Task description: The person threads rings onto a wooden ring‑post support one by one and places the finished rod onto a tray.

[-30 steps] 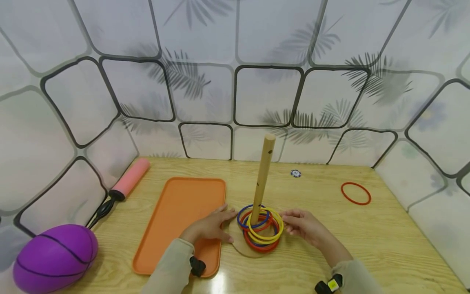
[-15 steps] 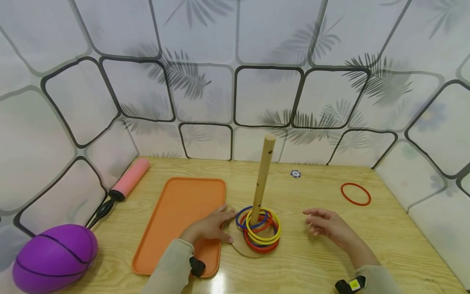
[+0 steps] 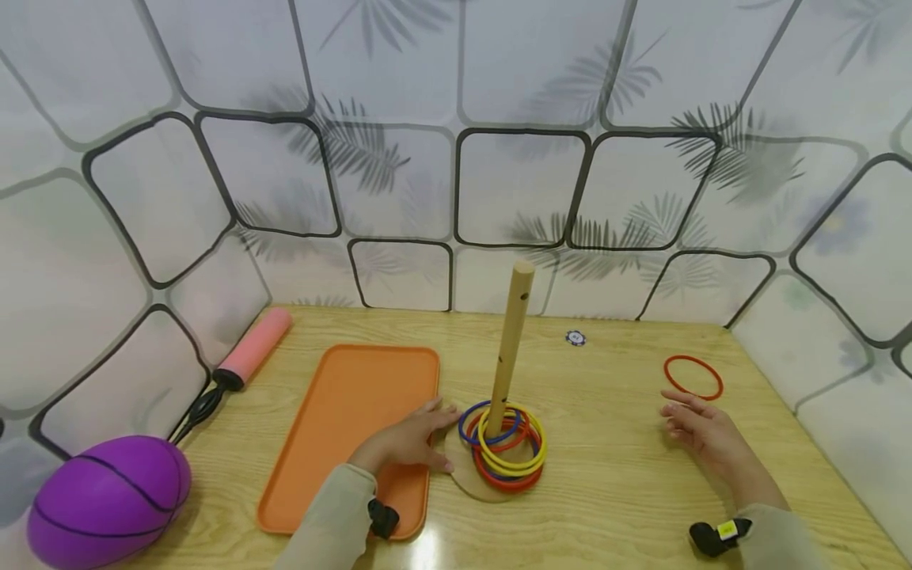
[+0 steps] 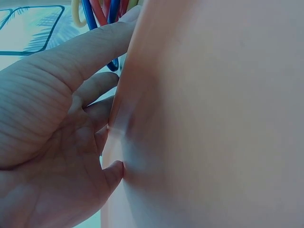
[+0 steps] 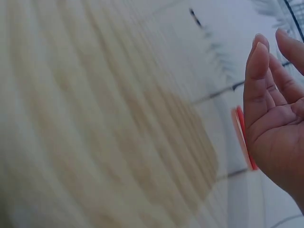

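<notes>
A wooden peg (image 3: pixel 509 348) stands on a round wooden base (image 3: pixel 466 475) in the middle of the table. Around its foot lie several rings, with a yellow ring (image 3: pixel 545 447) on top and a blue ring (image 3: pixel 462 427) at the left. My left hand (image 3: pixel 409 439) rests with spread fingers at the base's left edge, over the side of an orange tray (image 3: pixel 342 419). Holding nothing, my right hand (image 3: pixel 708 439) hovers with loosely bent fingers just in front of a single red ring (image 3: pixel 689 358). In the right wrist view, this hand (image 5: pixel 280 118) partly hides the red ring (image 5: pixel 242 137).
A purple ball (image 3: pixel 110 499) lies at the front left, with a pink hand pump (image 3: pixel 256 344) behind it. A small poker chip (image 3: pixel 575 338) lies near the back edge. Patterned fabric walls (image 3: pixel 399 182) enclose the table's back and sides.
My right hand has let go of the yellow ring at the peg and moved right, up to the single red ring. The stacked rings shifted slightly left. My left hand stays put.
</notes>
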The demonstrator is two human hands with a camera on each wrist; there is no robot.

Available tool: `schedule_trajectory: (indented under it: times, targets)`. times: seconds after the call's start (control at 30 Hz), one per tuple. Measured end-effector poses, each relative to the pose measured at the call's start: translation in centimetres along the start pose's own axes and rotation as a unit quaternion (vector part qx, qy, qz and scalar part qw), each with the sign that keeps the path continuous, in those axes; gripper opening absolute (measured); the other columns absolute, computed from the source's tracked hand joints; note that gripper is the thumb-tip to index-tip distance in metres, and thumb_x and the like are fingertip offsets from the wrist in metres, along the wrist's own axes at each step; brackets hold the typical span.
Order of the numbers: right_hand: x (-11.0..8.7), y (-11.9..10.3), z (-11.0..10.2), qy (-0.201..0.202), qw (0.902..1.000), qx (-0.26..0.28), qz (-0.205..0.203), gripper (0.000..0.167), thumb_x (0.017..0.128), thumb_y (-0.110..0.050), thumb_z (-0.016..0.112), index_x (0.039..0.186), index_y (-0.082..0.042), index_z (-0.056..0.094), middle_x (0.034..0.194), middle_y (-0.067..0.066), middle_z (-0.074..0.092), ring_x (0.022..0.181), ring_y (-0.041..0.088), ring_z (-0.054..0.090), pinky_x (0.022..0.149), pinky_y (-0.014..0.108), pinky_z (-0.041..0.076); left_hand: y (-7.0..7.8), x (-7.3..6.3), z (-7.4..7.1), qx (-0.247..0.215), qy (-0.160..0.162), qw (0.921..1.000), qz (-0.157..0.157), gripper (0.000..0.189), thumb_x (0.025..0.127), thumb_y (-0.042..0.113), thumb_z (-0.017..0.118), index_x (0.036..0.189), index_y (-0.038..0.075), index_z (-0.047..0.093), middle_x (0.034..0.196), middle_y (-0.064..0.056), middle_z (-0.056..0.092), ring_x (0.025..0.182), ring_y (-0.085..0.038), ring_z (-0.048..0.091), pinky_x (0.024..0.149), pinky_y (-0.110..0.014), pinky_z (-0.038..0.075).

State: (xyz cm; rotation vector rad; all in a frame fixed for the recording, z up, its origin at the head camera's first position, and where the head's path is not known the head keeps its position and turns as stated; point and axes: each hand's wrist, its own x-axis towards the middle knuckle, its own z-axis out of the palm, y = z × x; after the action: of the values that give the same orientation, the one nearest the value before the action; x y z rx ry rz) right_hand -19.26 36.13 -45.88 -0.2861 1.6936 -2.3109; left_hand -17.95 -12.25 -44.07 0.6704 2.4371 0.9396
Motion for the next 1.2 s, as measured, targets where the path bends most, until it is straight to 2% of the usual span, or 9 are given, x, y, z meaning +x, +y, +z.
schedule_trajectory:
  times: [0.23,0.47,0.7,0.97,1.03,1.13,1.2]
  targets:
    - [0.1,-0.2,-3.5,0.037,0.999,0.025,-0.007,0.037,0.099,0.003,0.041,0.111,-0.016,0.07,0.092,0.0,0.07,0.077,0.011,0.067,0.067,0.023,0.055,-0.1,0.1,0.0,0.009,0.0,0.9999,0.006,0.08,0.078,0.026,0.078,0.146,0.01,0.039,0.153,-0.008,0.029,0.144,-0.033,0.005,0.111,-0.056,0.015]
    - [0.5,-0.6,-4.9,0.063,0.998,0.004,-0.004,0.038,0.099,0.001,0.042,0.109,-0.021,0.071,0.09,0.001,0.071,0.075,0.012,0.068,0.065,0.023,0.055,-0.1,0.1,-0.1,0.003,-0.002,1.0,0.003,0.079,0.079,0.026,0.078,0.146,0.01,0.039,0.153,-0.007,0.029,0.144,-0.032,0.004,0.111,-0.055,0.015]
    - [1.5,-1.4,-4.9,0.107,0.9911,-0.057,0.055,0.029,0.098,-0.008,0.05,0.103,-0.029,0.07,0.085,-0.001,0.071,0.066,0.008,0.065,0.058,0.02,0.053,0.1,-0.1,-0.2,-0.006,0.002,1.0,0.0,0.08,0.078,0.024,0.079,0.145,0.009,0.039,0.153,-0.007,0.029,0.144,-0.032,0.004,0.111,-0.056,0.014]
    - [2.7,-1.6,-5.1,0.128,0.9706,-0.158,0.128,0.025,0.095,-0.014,0.057,0.092,-0.036,0.069,0.07,-0.009,0.064,0.053,0.0,0.056,0.047,0.017,0.047,0.3,-0.2,-0.2,-0.012,0.002,0.9999,-0.002,0.08,0.078,0.023,0.079,0.145,0.01,0.039,0.154,-0.007,0.028,0.144,-0.032,0.003,0.111,-0.057,0.014]
    - [3.0,-1.3,-5.1,0.132,0.9623,-0.188,0.145,0.021,0.094,-0.017,0.06,0.092,-0.036,0.068,0.068,-0.009,0.06,0.052,-0.001,0.053,0.046,0.017,0.046,0.3,-0.3,-0.2,-0.012,0.001,0.9999,-0.002,0.079,0.078,0.023,0.079,0.145,0.01,0.039,0.154,-0.007,0.028,0.144,-0.032,0.002,0.111,-0.057,0.013]
    - [3.2,-0.9,-4.8,0.139,0.9438,-0.256,0.157,0.01,0.092,-0.026,0.064,0.098,-0.033,0.067,0.066,-0.008,0.058,0.051,0.0,0.05,0.046,0.019,0.045,0.3,-0.3,-0.2,-0.007,0.0,1.0,0.0,0.079,0.078,0.023,0.078,0.145,0.009,0.04,0.153,-0.007,0.029,0.144,-0.032,0.003,0.111,-0.057,0.013]
    - [3.2,-0.8,-4.4,0.143,0.9315,-0.293,0.161,0.014,0.09,-0.031,0.066,0.103,-0.028,0.066,0.064,-0.008,0.056,0.05,0.0,0.048,0.046,0.02,0.045,0.3,-0.3,-0.2,-0.007,-0.001,1.0,0.002,0.079,0.078,0.024,0.078,0.145,0.009,0.039,0.153,-0.008,0.029,0.144,-0.033,0.003,0.111,-0.057,0.013]
